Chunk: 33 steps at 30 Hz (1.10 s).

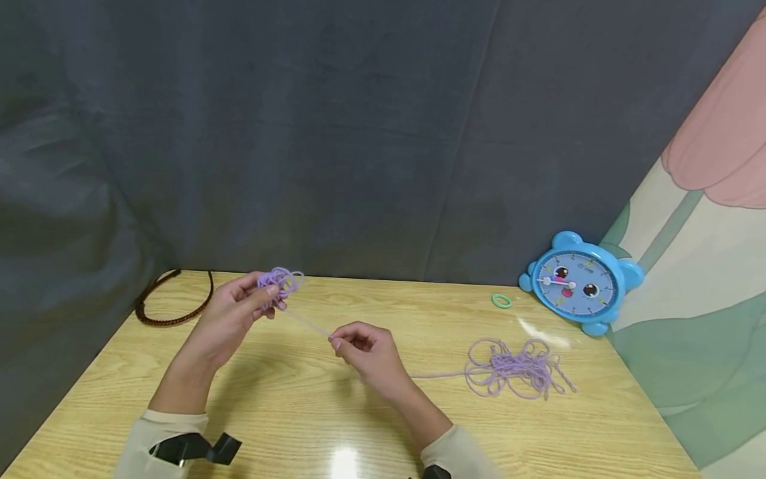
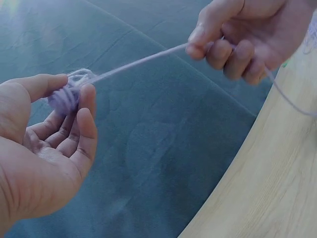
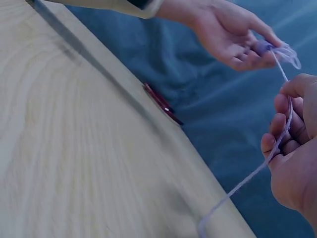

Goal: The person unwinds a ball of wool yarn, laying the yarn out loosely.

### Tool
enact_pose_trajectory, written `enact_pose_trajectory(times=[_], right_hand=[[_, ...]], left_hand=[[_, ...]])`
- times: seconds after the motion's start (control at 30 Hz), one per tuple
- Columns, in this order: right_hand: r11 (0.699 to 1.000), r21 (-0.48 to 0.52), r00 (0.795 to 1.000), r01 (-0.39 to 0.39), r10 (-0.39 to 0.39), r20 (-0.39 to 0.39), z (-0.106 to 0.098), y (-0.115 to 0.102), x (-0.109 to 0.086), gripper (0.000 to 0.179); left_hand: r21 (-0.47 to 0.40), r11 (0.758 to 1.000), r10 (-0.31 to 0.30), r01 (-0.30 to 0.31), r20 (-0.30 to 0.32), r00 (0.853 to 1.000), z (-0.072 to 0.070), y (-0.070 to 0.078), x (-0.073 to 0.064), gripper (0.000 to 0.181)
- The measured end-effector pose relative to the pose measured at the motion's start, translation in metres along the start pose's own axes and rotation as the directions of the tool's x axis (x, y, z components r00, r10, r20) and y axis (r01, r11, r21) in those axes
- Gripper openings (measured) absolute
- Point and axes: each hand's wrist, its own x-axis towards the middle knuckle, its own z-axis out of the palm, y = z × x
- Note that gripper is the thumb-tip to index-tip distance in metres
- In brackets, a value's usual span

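A small wound bundle of purple yarn [image 1: 280, 285] is held between the thumb and fingers of my left hand [image 1: 235, 314], raised above the table's left part. From it a single strand [image 2: 141, 61] runs taut to my right hand [image 1: 372, 358], which pinches it between thumb and forefinger. Past that pinch the strand crosses the right palm and hangs down in the right wrist view. It leads on to a loose, tangled heap of the same yarn [image 1: 519, 370] lying on the right of the table.
The wooden table [image 1: 287, 412] meets a dark cloth backdrop [image 1: 335, 133]. A dark brown braided cord [image 1: 173, 322] curves at the back left corner. At the back right stand a blue animal-shaped clock [image 1: 577, 283] and a small green ring [image 1: 501, 301].
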Motion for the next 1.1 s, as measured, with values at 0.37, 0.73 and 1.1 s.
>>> enact_pose_trajectory(times=[0.37,0.73,1.1], right_hand=[[0.999,-0.035,0.995,-0.016,0.012,-0.098,-0.040,-0.009,-0.007,0.017],[0.999,-0.044,0.985,-0.004,-0.004,-0.171,-0.066,-0.013,-0.014,0.021],[0.998,-0.071,0.961,0.000,-0.019,-0.275,-0.095,-0.021,-0.017,0.007]], left_hand=[[0.068,0.997,-0.049,0.047,0.027,0.998,0.001,0.000,-0.002,0.026],[0.070,0.997,-0.030,0.028,0.025,0.999,0.002,0.000,-0.002,0.029],[0.063,0.998,-0.013,0.013,-0.011,1.000,-0.001,-0.002,-0.001,0.024]])
